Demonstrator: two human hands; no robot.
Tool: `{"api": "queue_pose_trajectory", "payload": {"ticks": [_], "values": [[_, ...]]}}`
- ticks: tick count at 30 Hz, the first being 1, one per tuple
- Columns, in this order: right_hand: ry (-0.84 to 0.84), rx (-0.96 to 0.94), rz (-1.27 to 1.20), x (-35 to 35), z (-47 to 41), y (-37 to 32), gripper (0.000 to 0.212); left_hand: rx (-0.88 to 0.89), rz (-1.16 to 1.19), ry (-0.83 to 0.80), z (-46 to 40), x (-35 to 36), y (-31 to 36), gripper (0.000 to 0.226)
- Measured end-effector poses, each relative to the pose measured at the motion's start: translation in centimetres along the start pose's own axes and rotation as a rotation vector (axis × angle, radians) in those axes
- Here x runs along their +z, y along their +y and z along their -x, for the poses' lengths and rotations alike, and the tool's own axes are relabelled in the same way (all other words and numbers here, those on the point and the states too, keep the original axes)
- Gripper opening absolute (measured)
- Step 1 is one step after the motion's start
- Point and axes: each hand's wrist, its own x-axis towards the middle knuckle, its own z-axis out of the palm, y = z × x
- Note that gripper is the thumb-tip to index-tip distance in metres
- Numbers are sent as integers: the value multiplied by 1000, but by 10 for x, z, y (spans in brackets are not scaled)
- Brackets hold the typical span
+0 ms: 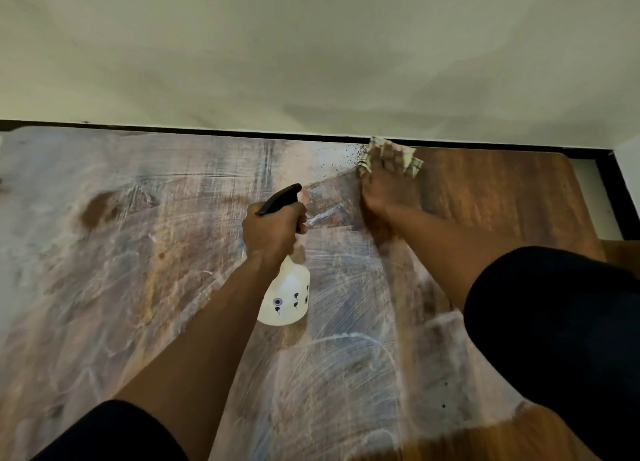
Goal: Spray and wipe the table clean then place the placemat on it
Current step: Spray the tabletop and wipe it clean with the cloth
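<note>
wiping at the far edge, most of the table still filmy

the right hand (384, 186) presses flat on a cloth (391, 154) against the far edge of the table (502, 190), beside the wall. dark crumbs (341, 157) lie just left of the cloth. the left hand (272, 230) is wrapped around the neck of a spray bottle (285, 296), holding it above the middle of the table, nozzle aimed toward the cloth.

right of the cloth the wood looks clean and dark; left of it and nearer the person, a white streaky film covers nearly everything. so the remaining work probably lies leftward and toward the body, and the right hand, already on the cloth, is the one placed to sweep that way. the placemat is not in view.
</note>
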Motion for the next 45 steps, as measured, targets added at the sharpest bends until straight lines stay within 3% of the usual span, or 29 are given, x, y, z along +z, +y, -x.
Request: {"api": "queue_pose_trajectory", "payload": {"ticks": [6, 9, 12, 17, 23, 30, 33, 35, 37, 41, 45], "values": [[-127, -383, 54, 26, -5, -107, 67, 13, 7, 86, -5, -28, 10, 14], [-158, -441, 46, 25, -5, -114, 66, 23, 18, 116, -1, -39, 12, 16], [-123, -360, 27, 17, -6, -90, 65, 24, 42, 124, 2, -44, 12, 16], [-30, -78, -53, 5, -5, -16, 65, -6, 49, 122, 0, -42, 6, 41], [10, 50, -11, -1, -6, 13, 64, -19, 40, 116, 6, -40, 2, 25], [-76, -354, 18, 32, 41, -98, 66, 6, 17, 134, 19, -51, 8, 14], [-120, -492, 19, 49, 57, -128, 67, 2, 12, 155, 26, -54, 11, 30], [-146, -511, 39, 47, 52, -124, 65, 14, 2, 159, 29, -55, 13, 16], [-138, -480, 55, 37, 43, -106, 65, 27, -5, 163, 30, -56, 14, 15], [-26, -196, 26, 14, 16, -44, 64, 30, -13, 155, 28, -55, 14, 19], [-25, 31, -32, -3, -8, -2, 65, 20, 3, 150, 22, -56, 13, 19]]}}
